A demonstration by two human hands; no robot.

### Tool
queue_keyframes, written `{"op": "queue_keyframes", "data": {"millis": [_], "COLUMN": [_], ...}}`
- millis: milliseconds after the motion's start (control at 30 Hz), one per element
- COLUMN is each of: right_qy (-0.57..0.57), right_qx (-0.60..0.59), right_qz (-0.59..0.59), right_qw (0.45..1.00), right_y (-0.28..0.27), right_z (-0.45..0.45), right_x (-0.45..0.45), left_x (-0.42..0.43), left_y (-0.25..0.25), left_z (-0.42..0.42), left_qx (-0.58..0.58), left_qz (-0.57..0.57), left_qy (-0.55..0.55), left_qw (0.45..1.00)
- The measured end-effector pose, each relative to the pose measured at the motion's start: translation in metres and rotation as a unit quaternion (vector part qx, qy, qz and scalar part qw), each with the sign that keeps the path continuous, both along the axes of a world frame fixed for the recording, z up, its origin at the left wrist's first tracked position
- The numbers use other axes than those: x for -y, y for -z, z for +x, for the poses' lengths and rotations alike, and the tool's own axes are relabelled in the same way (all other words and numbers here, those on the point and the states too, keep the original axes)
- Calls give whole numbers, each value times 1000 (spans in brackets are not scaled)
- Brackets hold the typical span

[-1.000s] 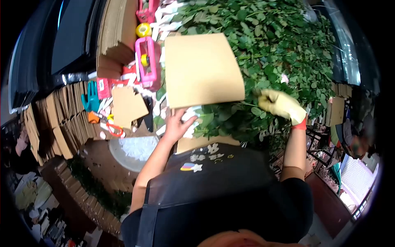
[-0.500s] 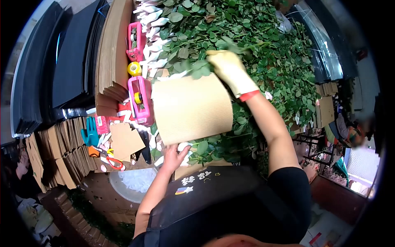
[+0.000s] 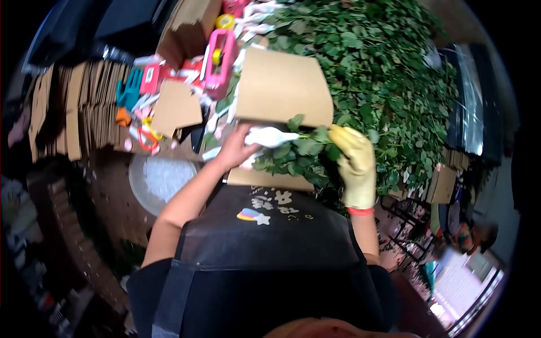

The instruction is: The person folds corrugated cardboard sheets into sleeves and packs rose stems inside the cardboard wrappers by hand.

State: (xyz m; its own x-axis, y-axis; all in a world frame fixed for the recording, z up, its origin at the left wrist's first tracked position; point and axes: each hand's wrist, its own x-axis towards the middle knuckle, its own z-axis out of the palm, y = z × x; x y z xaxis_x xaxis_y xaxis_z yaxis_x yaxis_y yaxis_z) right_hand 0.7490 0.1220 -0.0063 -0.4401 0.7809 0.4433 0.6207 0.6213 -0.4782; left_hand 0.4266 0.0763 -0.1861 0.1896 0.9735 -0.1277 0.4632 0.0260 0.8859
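A rose (image 3: 273, 137) with its head in a white sleeve lies sideways in front of me, leaves to the right. My left hand (image 3: 234, 149), bare, has thumb and fingers closed around the sleeved head's left end. My right hand (image 3: 358, 166), in a pale yellow glove with a red cuff, is closed on the leafy stem. Just beyond the rose, a curved cardboard sheet (image 3: 284, 84) stands raised. Underneath the rose are more leaves (image 3: 301, 166) and a cardboard strip (image 3: 270, 179) at the table's near edge.
Leafy rose stems (image 3: 372, 79) heap across the table's far and right side. Left of the sheet stand a pink tape dispenser (image 3: 220, 62) and cardboard stacks (image 3: 90, 107). Orange-handled scissors (image 3: 147, 138) lie near a teal glove (image 3: 129, 90). Below is a tub of white sleeves (image 3: 166, 176).
My right hand has come down and nearer from the leaf heap to beside my left hand. A white-sleeved rose now spans both hands. The camera view has shifted.
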Motion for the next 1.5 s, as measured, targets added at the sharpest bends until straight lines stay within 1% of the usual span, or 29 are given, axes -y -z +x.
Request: {"op": "queue_keyframes", "data": {"millis": [33,67,133,167,200,267,300,333,400,433,467,533,567,600,633,667,733,767,867,900,1000,1033,1167,1233,1333,1433,1500], "right_qy": [51,75,67,66,69,90,73,38,26,29,44,38,32,23,39,59,96,107,74,87,81,85,76,72,83,87,85], "right_qx": [39,53,119,143,191,211,205,166,224,233,268,331,364,403,407,379,279,277,386,383,385,387,381,383,362,364,360], "right_qz": [-6,-9,-36,-90,-70,-42,-29,-41,-155,-110,-178,-195,-206,-228,-213,-279,-293,-277,-243,-303,-288,-282,-269,-258,-290,-295,-283], "right_qw": [998,996,990,983,977,972,976,985,962,966,946,923,908,886,888,880,910,914,887,868,873,874,881,884,882,879,885], "right_y": [4,32,38,32,12,-29,-35,-46,-45,-29,-13,23,38,43,41,35,29,35,60,63,64,68,73,73,72,77,78], "right_z": [-21,-22,-29,-27,-32,-49,-51,-60,-75,-83,-90,-98,-102,-108,-111,-112,-113,-113,-115,-118,-117,-117,-115,-114,-117,-117,-116], "right_x": [16,22,17,14,16,36,42,41,44,42,33,10,-3,-12,-14,-15,-7,-5,-16,-20,-19,-19,-18,-18,-19,-20,-19], "left_x": [-1,-4,-5,-5,-6,-7,-7,-8,-8,-8,-8,-7,-8,-8,-8,-8,-9,-8,-10,-11,-21,-21,-17,-16,-23,-22,-18], "left_y": [-8,-20,-19,-16,-18,-23,-21,-20,-17,-15,-12,-23,-19,-14,-10,-6,-14,-16,-28,-33,-54,-41,-40,-49,-55,-61,-65], "left_z": [1,4,5,5,5,7,7,8,8,10,10,10,11,12,13,12,12,13,8,7,-8,-6,1,1,1,3,6], "left_qx": [9,18,28,18,26,45,50,34,2,4,23,24,13,3,-9,0,21,16,-25,-51,-68,-47,-33,-12,-50,-21,-45], "left_qz": [1,5,-3,6,3,-5,-3,5,20,39,34,36,44,51,58,49,30,35,52,96,15,98,80,69,7,14,11], "left_qy": [-12,-21,-32,-30,-32,-32,-30,-27,-25,-37,-33,-32,-38,-43,-48,-45,-42,-46,-24,-48,-41,-58,-83,-98,-71,-87,-89], "left_qw": [1000,1000,999,999,999,998,998,999,999,999,999,999,998,998,997,998,998,998,998,993,997,992,993,993,996,996,995]}}
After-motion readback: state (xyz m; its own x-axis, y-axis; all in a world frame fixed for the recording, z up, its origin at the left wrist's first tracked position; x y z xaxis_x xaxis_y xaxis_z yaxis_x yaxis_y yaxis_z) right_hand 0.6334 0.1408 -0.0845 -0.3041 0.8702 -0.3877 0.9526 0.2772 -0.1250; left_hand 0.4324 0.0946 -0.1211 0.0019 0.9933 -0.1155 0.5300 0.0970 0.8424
